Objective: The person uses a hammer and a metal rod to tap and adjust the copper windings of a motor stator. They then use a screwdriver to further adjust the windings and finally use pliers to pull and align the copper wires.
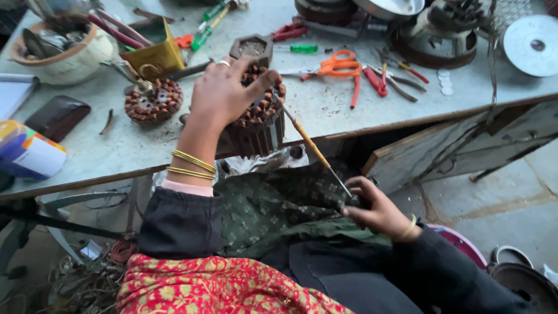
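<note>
At the near edge of the workbench point(349, 110) stands a motor winding core point(261, 119), a ring of copper coils over a dark slotted body. The left hand point(224, 93) lies spread over its top, fingers curled round the rim to steady it. The right hand point(375, 206), below the core and over the lap, pinches the end of a long thin rod point(311, 145) whose tip reaches the core's right side. The step in hand looks like working the coils with that rod; any further push would call for a firm hold on the core and a careful angle. Left of the core lies a second, smaller coil ring point(153, 102); to its right, orange scissors point(340, 64).
</note>
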